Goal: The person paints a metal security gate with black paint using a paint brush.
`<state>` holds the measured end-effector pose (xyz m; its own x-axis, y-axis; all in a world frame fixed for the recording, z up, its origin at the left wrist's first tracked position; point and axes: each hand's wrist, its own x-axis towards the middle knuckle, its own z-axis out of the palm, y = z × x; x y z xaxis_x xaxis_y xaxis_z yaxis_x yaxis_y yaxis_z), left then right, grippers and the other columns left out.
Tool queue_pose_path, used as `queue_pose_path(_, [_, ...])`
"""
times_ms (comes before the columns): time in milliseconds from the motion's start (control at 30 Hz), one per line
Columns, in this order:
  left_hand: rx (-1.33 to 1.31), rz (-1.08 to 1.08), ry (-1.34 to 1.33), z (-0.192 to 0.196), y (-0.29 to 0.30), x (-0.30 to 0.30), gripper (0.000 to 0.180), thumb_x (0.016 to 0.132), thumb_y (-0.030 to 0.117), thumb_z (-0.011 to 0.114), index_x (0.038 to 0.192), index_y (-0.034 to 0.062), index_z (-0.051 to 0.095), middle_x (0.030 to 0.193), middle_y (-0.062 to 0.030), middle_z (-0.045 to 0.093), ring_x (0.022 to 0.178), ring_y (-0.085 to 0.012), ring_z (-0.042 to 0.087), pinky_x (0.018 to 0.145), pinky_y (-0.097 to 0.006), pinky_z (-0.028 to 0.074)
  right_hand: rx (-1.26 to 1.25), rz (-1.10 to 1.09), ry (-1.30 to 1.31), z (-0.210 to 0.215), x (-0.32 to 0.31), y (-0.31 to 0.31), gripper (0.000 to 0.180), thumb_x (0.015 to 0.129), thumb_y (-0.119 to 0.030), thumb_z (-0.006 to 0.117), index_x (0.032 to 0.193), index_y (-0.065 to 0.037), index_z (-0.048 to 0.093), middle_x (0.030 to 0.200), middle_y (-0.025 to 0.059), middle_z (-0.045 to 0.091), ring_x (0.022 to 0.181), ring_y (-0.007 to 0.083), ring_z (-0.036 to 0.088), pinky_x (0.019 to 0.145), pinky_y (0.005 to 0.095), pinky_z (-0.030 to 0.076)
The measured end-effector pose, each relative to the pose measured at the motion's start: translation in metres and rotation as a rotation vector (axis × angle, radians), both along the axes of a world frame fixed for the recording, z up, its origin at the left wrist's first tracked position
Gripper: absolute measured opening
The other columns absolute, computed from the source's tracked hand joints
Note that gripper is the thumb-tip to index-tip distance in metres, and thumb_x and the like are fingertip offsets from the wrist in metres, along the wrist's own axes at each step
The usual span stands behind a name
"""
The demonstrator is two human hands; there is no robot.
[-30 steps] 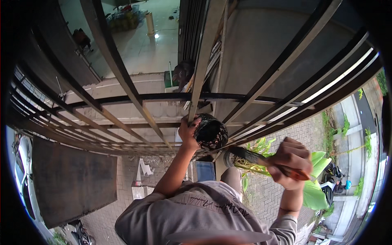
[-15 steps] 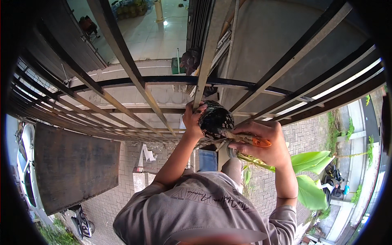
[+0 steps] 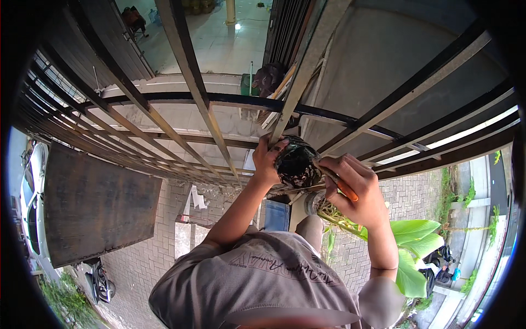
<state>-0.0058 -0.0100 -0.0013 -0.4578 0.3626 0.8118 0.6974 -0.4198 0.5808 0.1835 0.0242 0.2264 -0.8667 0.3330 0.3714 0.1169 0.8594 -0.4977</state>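
Note:
My left hand [image 3: 267, 162] grips a small round can [image 3: 296, 163], black and smeared with paint, and holds it up against the metal bars [image 3: 193, 82] of a fence. My right hand [image 3: 355, 192] is closed on a brush with an orange handle [image 3: 347, 190]. The brush end rests at the right rim of the can, and its bristles are hidden by the can and my fingers. Both hands sit close together just below a dark curved rail [image 3: 235, 101].
Slanted metal bars and rails cross the whole upper view. Below lie brick paving [image 3: 148, 257], a large dark panel [image 3: 96, 204], a blue box [image 3: 276, 216], a broad-leaved green plant [image 3: 412, 241], a motorbike [image 3: 102, 282] and a white car [image 3: 30, 181].
My right hand has come up from the lower right with the brush and now meets the can. The left hand keeps the can at the bars.

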Motion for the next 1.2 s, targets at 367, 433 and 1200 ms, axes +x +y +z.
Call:
queue_pose_path(367, [0.081,0.023,0.029,-0.003,0.005,-0.002,0.064,0.063,0.039,0.086,0.119,0.0177,0.064,0.111,-0.0139,0.063,0.093,-0.034,0.068,0.071,-0.041,0.057,0.078,0.135,-0.058,0.007,-0.001,0.008,0.025,0.076,-0.004,0.076,0.099,-0.003,0.065,0.083,0.009,0.063,0.071,0.0294,0.063,0.062,0.0389,0.051])
queue_pose_path(433, [0.056,0.018,0.009,-0.002,0.002,-0.002,0.059,0.066,0.039,0.085,0.117,0.0177,0.064,0.11,-0.0138,0.063,0.092,-0.0337,0.069,0.07,-0.041,0.057,0.124,0.163,-0.067,0.007,-0.006,0.005,0.021,0.076,-0.002,0.077,0.095,-0.004,0.067,0.082,0.0073,0.065,0.071,0.0268,0.064,0.06,0.0363,0.05])
queue_pose_path(1200, [-0.027,0.045,-0.021,0.0,-0.001,0.003,0.053,0.066,0.033,0.086,0.111,0.0148,0.066,0.108,-0.0157,0.063,0.093,-0.0351,0.069,0.075,-0.042,0.058,0.364,0.101,-0.051,0.003,-0.019,0.0,0.022,0.074,-0.012,0.076,0.093,-0.006,0.068,0.081,0.0013,0.061,0.08,0.0216,0.056,0.069,0.0368,0.042])
